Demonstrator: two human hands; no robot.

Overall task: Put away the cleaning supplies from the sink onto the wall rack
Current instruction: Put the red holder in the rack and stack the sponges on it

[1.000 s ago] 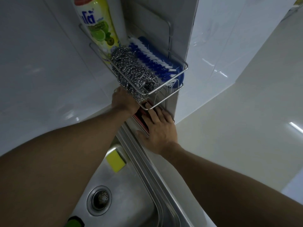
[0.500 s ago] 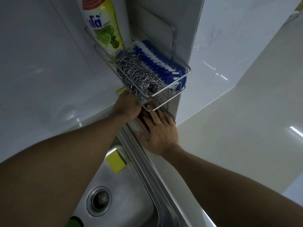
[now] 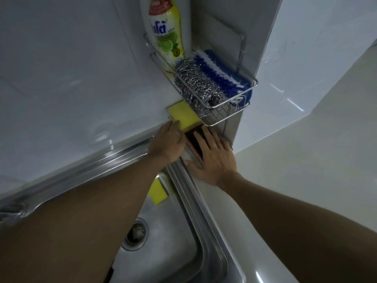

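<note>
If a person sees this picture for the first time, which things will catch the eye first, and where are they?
First comes the wire wall rack in the corner, with a steel wool scourer hanging over its front rail, a blue and white scrub brush behind it and a dish soap bottle standing at the far end. Just below, the left hand touches a yellow sponge while the right hand rests flat on the counter. Another yellow sponge lies in the steel sink.
</note>
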